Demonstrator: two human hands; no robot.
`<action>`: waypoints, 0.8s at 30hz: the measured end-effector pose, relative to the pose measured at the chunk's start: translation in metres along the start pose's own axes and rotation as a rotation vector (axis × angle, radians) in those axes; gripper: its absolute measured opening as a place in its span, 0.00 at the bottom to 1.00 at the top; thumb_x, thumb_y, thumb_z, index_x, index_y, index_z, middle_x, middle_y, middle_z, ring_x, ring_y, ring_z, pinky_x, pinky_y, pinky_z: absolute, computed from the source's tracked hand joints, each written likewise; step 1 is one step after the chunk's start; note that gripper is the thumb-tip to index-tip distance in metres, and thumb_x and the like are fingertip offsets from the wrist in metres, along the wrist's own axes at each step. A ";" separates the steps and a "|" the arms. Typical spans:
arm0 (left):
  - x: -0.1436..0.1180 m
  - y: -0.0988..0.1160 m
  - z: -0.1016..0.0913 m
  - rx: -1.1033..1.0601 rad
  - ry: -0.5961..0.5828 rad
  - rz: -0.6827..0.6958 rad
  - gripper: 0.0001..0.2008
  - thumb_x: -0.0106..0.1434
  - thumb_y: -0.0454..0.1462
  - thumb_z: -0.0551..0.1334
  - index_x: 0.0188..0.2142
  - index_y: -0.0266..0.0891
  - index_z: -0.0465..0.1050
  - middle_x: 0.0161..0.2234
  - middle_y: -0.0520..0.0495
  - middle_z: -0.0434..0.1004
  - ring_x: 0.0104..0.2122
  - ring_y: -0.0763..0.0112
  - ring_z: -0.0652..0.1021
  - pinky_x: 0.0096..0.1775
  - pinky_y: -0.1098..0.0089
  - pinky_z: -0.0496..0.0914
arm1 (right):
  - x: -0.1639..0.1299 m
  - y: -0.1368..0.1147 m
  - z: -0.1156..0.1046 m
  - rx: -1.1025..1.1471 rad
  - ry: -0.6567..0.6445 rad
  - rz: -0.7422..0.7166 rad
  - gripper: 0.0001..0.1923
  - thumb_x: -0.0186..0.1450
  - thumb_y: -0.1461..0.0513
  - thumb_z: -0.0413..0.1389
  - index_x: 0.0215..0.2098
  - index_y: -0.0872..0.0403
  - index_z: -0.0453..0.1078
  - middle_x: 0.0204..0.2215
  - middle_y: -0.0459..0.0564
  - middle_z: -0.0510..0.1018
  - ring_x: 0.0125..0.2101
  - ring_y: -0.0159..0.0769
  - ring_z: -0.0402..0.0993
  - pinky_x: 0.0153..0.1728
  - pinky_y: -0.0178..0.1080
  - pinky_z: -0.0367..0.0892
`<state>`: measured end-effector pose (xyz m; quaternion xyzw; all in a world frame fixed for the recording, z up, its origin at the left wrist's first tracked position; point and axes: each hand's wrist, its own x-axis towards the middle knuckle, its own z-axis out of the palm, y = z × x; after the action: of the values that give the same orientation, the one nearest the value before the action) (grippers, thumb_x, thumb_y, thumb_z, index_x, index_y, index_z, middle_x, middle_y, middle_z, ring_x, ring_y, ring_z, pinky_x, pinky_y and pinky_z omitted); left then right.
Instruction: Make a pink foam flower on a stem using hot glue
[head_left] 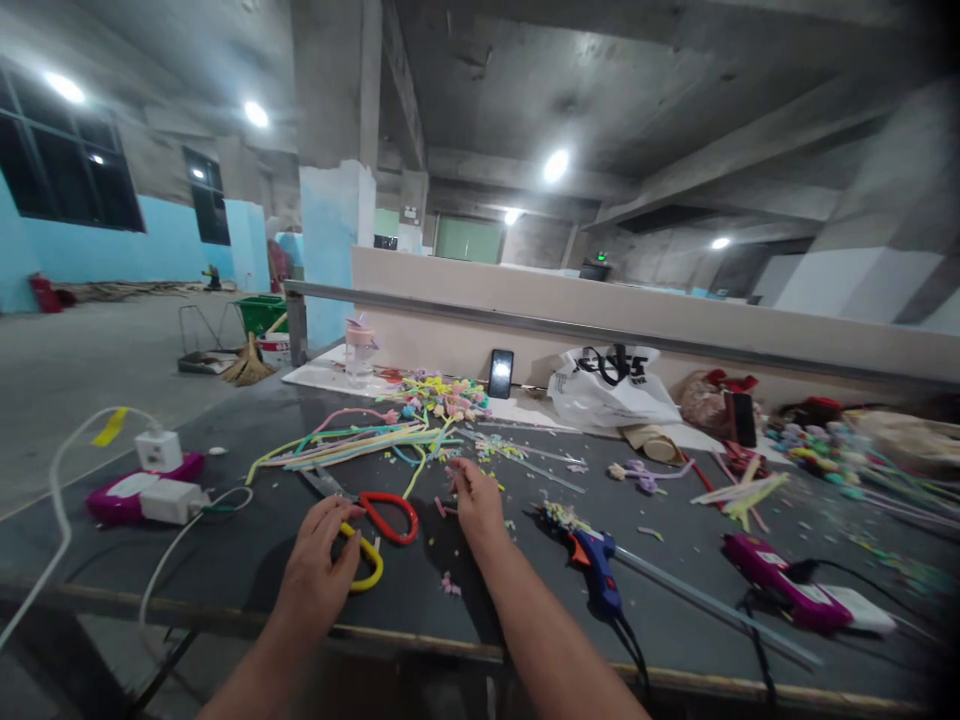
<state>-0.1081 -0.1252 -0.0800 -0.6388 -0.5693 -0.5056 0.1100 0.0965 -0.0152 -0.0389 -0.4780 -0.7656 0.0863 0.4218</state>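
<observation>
My left hand (319,555) is curled around the yellow handle of a pair of scissors (388,518). The scissors lie on the dark table with their red handle out to the right and blades pointing away. My right hand (480,505) has thumb and fingers pinched together at the edge of the scattered bits; anything between the tips is too small to name. Just beyond lie a bundle of pastel fuzzy pipe cleaners (360,447) and a heap of colourful pipe-cleaner pieces (442,396). Right of my right forearm rests a blue glue gun (600,570) with a long clear glue stick.
Purple power strips (142,492) (787,585) with cables lie at both sides. At the back stand a phone (501,373), a clear cup (360,352) and a white plastic bag (611,385). A purple pipe-cleaner figure (645,474) and more coloured pieces (817,455) lie to the right.
</observation>
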 end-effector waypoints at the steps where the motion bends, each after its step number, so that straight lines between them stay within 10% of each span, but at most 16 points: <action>1: 0.000 0.001 0.000 -0.004 -0.001 0.002 0.09 0.60 0.34 0.53 0.39 0.38 0.67 0.43 0.40 0.68 0.46 0.60 0.70 0.47 0.58 0.68 | 0.001 0.003 -0.001 0.011 0.026 0.008 0.13 0.64 0.62 0.45 0.41 0.53 0.70 0.23 0.45 0.77 0.25 0.33 0.73 0.30 0.32 0.62; 12: 0.014 0.007 -0.008 -0.038 -0.008 -0.036 0.09 0.57 0.34 0.53 0.36 0.38 0.70 0.39 0.42 0.73 0.43 0.63 0.72 0.46 0.62 0.68 | 0.002 0.004 -0.002 0.013 0.026 0.022 0.12 0.58 0.68 0.50 0.31 0.50 0.74 0.29 0.45 0.79 0.34 0.35 0.74 0.37 0.36 0.62; 18: 0.097 0.011 -0.021 0.066 0.010 -0.191 0.11 0.57 0.34 0.52 0.34 0.37 0.71 0.35 0.44 0.76 0.38 0.64 0.75 0.44 0.65 0.67 | 0.002 0.002 -0.001 -0.011 -0.036 0.003 0.13 0.55 0.70 0.51 0.29 0.50 0.75 0.32 0.47 0.79 0.38 0.36 0.73 0.41 0.37 0.60; 24: 0.155 -0.009 0.024 0.158 -0.081 -0.315 0.11 0.61 0.34 0.53 0.37 0.37 0.73 0.35 0.47 0.78 0.37 0.67 0.76 0.40 0.68 0.68 | 0.001 0.003 -0.003 -0.035 -0.025 0.014 0.12 0.58 0.66 0.49 0.33 0.49 0.74 0.33 0.47 0.80 0.37 0.38 0.73 0.42 0.39 0.58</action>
<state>-0.1281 -0.0089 0.0245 -0.5507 -0.7044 -0.4442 0.0562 0.1004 -0.0143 -0.0380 -0.4894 -0.7689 0.0821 0.4032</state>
